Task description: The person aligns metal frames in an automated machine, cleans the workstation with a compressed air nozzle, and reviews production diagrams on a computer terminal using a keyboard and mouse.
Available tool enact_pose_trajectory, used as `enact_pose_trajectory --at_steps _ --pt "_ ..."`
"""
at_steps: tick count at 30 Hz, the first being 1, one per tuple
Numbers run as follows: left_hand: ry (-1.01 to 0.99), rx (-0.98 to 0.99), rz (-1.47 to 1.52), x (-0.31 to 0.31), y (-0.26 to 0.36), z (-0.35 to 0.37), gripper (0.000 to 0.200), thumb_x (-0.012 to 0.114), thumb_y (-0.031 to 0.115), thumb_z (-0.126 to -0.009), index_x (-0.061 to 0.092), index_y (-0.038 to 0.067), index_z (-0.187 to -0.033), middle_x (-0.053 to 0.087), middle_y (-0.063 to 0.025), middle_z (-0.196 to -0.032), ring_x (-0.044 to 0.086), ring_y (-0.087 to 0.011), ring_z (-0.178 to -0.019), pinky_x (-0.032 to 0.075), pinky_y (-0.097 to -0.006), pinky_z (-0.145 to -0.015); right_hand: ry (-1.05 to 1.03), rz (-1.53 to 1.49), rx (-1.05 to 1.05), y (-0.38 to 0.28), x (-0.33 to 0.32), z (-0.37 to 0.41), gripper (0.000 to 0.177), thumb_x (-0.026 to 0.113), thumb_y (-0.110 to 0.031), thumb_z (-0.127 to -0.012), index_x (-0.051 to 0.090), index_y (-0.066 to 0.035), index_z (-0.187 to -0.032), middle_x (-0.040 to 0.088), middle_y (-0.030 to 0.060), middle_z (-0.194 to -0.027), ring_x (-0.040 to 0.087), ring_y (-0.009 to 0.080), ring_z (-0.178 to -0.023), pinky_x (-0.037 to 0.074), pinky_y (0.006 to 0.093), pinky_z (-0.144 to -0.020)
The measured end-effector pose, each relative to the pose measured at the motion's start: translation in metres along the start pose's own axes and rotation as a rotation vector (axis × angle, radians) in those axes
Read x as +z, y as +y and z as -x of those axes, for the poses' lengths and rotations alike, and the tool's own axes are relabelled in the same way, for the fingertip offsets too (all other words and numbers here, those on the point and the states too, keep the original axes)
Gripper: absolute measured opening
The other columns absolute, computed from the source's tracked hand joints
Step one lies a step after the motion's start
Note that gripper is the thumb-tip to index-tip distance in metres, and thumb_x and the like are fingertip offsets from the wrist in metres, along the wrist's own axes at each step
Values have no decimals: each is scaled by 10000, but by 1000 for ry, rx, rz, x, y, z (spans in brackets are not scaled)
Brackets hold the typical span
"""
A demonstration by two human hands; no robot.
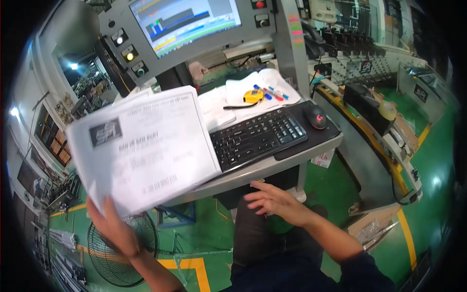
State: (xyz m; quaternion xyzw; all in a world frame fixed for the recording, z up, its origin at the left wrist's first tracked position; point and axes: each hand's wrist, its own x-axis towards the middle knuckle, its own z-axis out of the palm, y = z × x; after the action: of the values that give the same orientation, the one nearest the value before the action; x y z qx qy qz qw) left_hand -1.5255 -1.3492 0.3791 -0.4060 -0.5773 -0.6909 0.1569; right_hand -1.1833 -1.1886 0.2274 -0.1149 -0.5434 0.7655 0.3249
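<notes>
A stack of printed paper sheets (160,151) is tilted over the left part of the console shelf. My left hand (112,226) grips its lower left edge, the fingers lying over the front page and the thumb side blurred. Above my lap, my right hand (272,200) is held with its fingers apart and nothing in it. Beside the papers lies a black keyboard (258,138), its left end partly covered by them. A black mouse (315,118) with a red light rests on a mouse pad (335,130) at the shelf's right.
A yellow tape measure (253,96) and several pens (275,93) lie on more papers behind the keyboard. Above stands a control panel with a lit screen (187,24). A fan (121,250) stands at lower left, and a machine with a yellow rail (365,131) at right.
</notes>
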Motion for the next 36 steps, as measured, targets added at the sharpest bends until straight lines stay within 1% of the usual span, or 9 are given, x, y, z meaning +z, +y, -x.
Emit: enact_pose_trajectory --at_steps 4,6,8,12,13,15,17,22,36 --pt "99 -200 55 -58 -37 102 527 590 58 -954 456 -109 -1436 566 -202 -1362 586 -283 -1181 462 -416 -1061 -40 -59 -39 35 27 -22 760 650 -258 -1061 244 26 -1638 474 193 -1566 496 231 -1409 454 357 -1116" --pt "-23 -362 109 -89 -69 155 555 618 49 -930 446 -98 -1437 568 -178 -1329 575 -262 -1169 461 -402 -1045 3 24 81 37 43 -13 614 677 -265 -1048 456 45 -1529 625 173 -1402 601 219 -1285 502 359 -1059" --pt "-68 -538 48 -101 -81 204 674 657 314 -1003 421 -67 -1507 567 -197 -1405 568 -300 -1253 442 -436 -1102 35 138 297 56 45 0 520 687 -260 -1043 573 58 -1438 700 161 -1289 657 210 -1198 529 357 -1021" --pt "37 -1303 1077 -131 -146 278 1166 416 915 -885 315 26 -1632 429 -172 -1632 467 -373 -1442 340 -509 -1240 174 4 519 118 30 14 424 713 -221 -1023 654 58 -1336 738 133 -1197 700 187 -1093 554 350 -1000" --pt "198 -1424 1058 -115 -143 280 925 414 739 -1018 332 49 -1628 419 -173 -1637 451 -379 -1455 359 -549 -1222 195 -84 501 135 30 19 423 735 -210 -1006 658 55 -1326 733 129 -1209 704 187 -1083 560 349 -1000" --pt "-301 -1162 665 -99 -178 311 797 375 639 -1073 351 51 -1611 474 -174 -1592 496 -358 -1421 389 -554 -1205 186 -118 498 156 37 25 429 747 -215 -998 660 52 -1322 728 131 -1222 706 191 -1076 565 347 -988" --pt "-248 -1429 1008 -75 -204 339 679 363 539 -1103 399 58 -1581 550 -147 -1522 562 -330 -1355 450 -529 -1161 198 -123 507 172 42 30 428 765 -218 -984 671 43 -1310 731 128 -1226 710 195 -1070 573 345 -965" --pt "-156 -1473 1572 -37 -215 353 675 393 556 -1102 434 68 -1566 556 -159 -1520 573 -319 -1334 473 -496 -1132 445 -105 428 180 23 32 375 755 -200 -988 698 24 -1283 744 129 -1200 713 194 -1057 576 352 -952" --pt "-118 -1487 1328 -79 -268 367 629 474 483 -1084 479 34 -1525 586 -163 -1483 602 -328 -1298 501 -491 -1104 298 216 497 217 39 -5 453 728 -304 -1016 680 13 -1336 743 112 -1218 683 173 -1108 538 328 -986"
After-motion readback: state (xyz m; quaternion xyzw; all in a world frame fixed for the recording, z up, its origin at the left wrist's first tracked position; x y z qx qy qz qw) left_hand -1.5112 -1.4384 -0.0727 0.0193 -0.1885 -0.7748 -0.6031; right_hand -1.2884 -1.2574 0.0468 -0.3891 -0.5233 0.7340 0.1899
